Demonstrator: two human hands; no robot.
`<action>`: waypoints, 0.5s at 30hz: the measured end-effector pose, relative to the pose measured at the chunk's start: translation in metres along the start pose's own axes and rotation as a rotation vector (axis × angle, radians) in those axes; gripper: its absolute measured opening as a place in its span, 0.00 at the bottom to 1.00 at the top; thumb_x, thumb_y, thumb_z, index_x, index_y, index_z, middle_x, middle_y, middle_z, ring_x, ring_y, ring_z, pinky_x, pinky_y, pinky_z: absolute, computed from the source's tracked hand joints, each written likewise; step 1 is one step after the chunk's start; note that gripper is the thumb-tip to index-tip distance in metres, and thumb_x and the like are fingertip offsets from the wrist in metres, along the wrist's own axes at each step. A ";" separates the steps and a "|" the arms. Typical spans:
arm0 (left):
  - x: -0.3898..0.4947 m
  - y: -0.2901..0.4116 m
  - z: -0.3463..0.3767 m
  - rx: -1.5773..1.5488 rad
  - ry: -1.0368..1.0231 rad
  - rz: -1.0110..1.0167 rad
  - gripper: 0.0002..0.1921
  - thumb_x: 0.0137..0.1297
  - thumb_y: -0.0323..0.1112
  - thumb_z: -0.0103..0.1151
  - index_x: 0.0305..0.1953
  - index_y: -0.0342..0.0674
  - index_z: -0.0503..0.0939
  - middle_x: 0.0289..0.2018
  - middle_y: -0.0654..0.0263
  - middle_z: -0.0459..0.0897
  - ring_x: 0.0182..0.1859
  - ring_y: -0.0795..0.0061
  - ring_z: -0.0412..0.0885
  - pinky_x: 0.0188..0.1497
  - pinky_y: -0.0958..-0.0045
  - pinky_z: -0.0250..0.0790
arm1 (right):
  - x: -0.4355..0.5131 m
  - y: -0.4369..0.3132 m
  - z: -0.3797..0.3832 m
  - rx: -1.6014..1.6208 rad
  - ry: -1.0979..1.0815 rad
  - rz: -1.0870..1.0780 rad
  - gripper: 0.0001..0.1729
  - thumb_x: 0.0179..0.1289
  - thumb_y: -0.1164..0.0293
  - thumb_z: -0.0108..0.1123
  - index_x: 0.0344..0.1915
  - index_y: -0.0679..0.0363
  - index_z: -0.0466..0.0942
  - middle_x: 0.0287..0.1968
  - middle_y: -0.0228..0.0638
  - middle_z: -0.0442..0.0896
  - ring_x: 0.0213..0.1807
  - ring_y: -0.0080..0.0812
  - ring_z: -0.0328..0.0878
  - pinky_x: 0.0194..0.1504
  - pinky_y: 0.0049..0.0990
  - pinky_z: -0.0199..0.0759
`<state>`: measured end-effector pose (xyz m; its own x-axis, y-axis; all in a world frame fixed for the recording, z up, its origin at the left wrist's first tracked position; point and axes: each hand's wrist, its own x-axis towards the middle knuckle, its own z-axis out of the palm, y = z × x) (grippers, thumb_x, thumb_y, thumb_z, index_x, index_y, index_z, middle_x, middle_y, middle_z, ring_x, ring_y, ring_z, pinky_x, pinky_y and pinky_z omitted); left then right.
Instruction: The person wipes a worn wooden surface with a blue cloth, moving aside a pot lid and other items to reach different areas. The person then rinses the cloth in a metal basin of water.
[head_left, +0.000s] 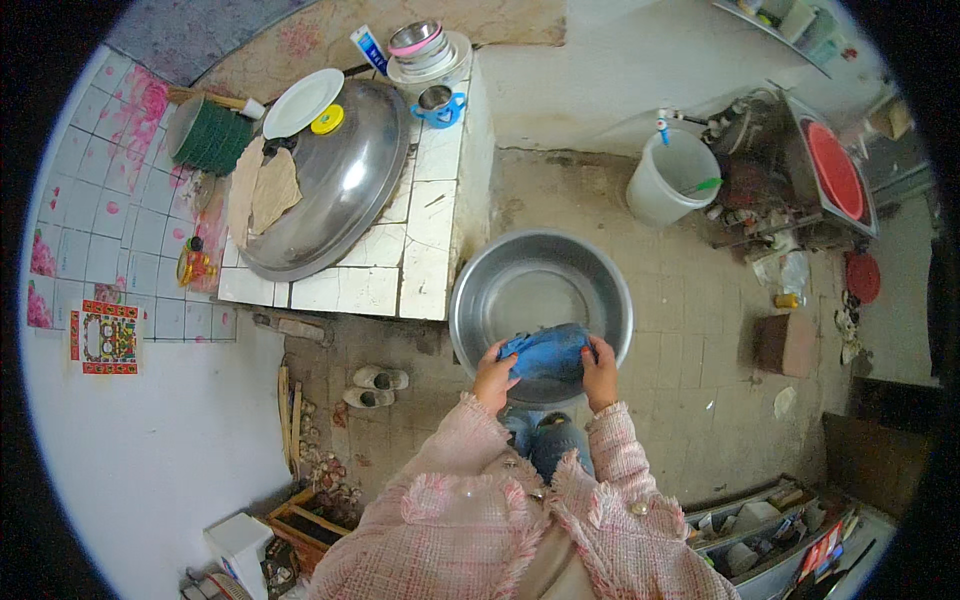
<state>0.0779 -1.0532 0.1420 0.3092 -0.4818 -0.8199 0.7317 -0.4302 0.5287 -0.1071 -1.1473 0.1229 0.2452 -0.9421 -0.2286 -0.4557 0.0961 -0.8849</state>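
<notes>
A crumpled blue cloth (546, 352) is stretched between my two hands, over the near part of a large round metal basin (540, 244). My left hand (495, 376) grips the cloth's left end, thumb on top. At its right end my right hand (600, 371) pinches the edge. The basin sits in front of my feet, its inside a smooth grey. Whether it holds water I cannot tell. Part of the basin's near rim is hidden behind my hands and the cloth.
Left of the basin stands a white-tiled stove (360, 289) with a large metal lid (352, 172) and a white plate (304, 103). A white bucket (664, 187) stands ahead to the right, near a sink with a red basin (834, 171). White shoes (375, 384) lie on the floor.
</notes>
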 end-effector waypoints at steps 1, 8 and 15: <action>0.013 0.001 -0.003 0.076 0.039 0.031 0.18 0.67 0.28 0.55 0.57 0.49 0.73 0.51 0.68 0.78 0.52 0.70 0.77 0.54 0.56 0.69 | 0.011 0.006 0.009 -0.053 -0.008 -0.042 0.17 0.67 0.75 0.56 0.55 0.65 0.74 0.54 0.49 0.76 0.58 0.47 0.72 0.62 0.37 0.64; 0.091 -0.020 -0.005 0.294 0.209 0.324 0.22 0.61 0.26 0.61 0.58 0.41 0.73 0.47 0.59 0.79 0.46 0.66 0.77 0.50 0.63 0.69 | 0.071 0.038 0.049 -0.288 -0.074 -0.076 0.22 0.64 0.75 0.59 0.59 0.61 0.73 0.59 0.53 0.72 0.58 0.54 0.72 0.60 0.39 0.67; 0.106 -0.030 0.011 1.247 0.285 0.436 0.48 0.58 0.38 0.67 0.74 0.45 0.46 0.72 0.50 0.50 0.73 0.46 0.47 0.71 0.42 0.45 | 0.084 0.051 0.069 -0.651 -0.071 -0.132 0.45 0.57 0.68 0.67 0.73 0.49 0.55 0.74 0.54 0.50 0.73 0.61 0.52 0.68 0.50 0.57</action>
<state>0.0823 -1.1000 0.0413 0.5986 -0.6472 -0.4721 -0.4447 -0.7586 0.4761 -0.0502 -1.1997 0.0304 0.3799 -0.9071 -0.1813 -0.8362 -0.2530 -0.4865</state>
